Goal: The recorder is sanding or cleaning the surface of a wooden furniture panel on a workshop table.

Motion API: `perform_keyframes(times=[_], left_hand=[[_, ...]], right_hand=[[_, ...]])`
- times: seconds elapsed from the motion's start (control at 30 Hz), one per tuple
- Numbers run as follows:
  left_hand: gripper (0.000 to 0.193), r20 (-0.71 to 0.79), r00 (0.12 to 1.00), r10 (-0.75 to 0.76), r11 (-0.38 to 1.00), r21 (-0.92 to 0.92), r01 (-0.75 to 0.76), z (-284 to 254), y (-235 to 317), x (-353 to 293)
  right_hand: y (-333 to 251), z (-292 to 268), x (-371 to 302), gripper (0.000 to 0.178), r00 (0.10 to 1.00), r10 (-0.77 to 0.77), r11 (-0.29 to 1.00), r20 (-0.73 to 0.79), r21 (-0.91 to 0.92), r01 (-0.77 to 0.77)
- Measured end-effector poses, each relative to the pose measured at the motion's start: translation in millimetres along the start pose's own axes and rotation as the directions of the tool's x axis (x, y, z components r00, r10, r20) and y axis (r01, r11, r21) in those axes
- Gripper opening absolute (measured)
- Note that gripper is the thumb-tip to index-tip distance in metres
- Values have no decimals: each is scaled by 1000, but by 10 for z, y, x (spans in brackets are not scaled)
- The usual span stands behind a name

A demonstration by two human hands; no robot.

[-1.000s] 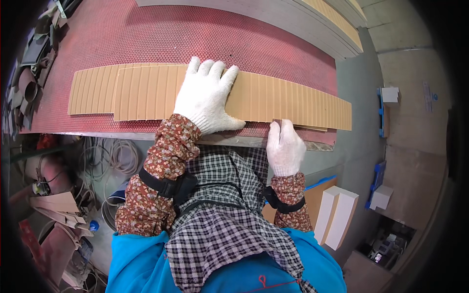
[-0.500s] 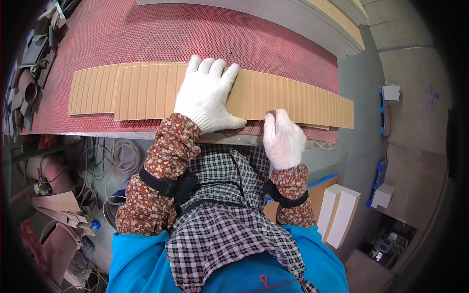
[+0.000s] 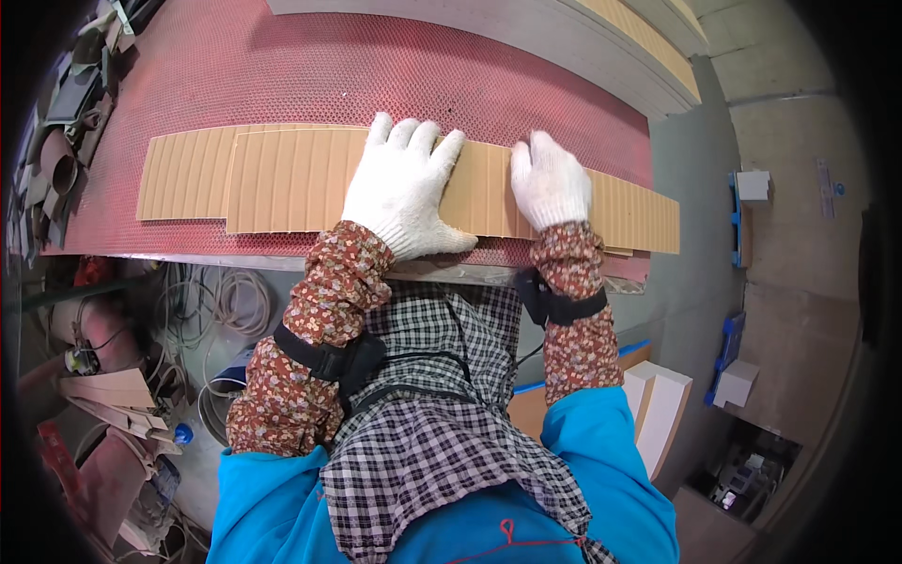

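Two overlapping strips of tan ribbed board lie across the table in front of me. The upper strip partly covers the lower strip, whose end shows at the left. My left hand, in a white knit glove, presses flat on the upper strip with fingers spread and thumb along its near edge. Further right, my right hand, gloved the same way, rests over the strip with its fingers closed together. What it holds, if anything, is hidden by the glove. At the right, the board reaches past the table's edge.
Red textured matting covers the tabletop. Long pale panels lie along its far right side. Scrap pieces are heaped at the left; coiled hoses lie below. White blocks stand on the right, beside the table.
My right hand has moved away from me, from the board's near edge to across it. The strips have shifted slightly, and my left hand has moved a little right with them.
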State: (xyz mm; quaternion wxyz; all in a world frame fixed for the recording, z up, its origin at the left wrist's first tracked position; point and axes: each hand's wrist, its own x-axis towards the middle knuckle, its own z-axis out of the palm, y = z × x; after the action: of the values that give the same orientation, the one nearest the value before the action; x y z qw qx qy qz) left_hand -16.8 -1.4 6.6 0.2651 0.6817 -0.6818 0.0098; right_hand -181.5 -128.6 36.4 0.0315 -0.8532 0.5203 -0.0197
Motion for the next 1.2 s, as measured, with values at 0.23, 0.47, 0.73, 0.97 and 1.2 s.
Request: perform_keyframes(times=[0.23, 0.47, 0.73, 0.97, 1.2], left_hand=[[103, 104, 994, -40, 999, -7, 41, -105, 23, 27], [99, 7, 1000, 5, 1000, -28, -5, -8, -5, 9], [99, 13, 1000, -1, 1000, -26, 1, -30, 4, 18], [101, 34, 999, -4, 1000, 5, 4, -1, 0, 5], [101, 67, 998, -21, 999, -26, 23, -51, -4, 13]], right_hand=[[47, 97, -937, 22, 983, -51, 996, -175, 68, 63], [66, 86, -1075, 17, 980, -49, 991, -191, 112, 71], [-9, -8, -36, 34, 999, 39, 999, 13, -12, -39], [2, 35, 66, 38, 999, 36, 999, 31, 20, -36], [1, 68, -718, 26, 995, 17, 997, -98, 82, -8]])
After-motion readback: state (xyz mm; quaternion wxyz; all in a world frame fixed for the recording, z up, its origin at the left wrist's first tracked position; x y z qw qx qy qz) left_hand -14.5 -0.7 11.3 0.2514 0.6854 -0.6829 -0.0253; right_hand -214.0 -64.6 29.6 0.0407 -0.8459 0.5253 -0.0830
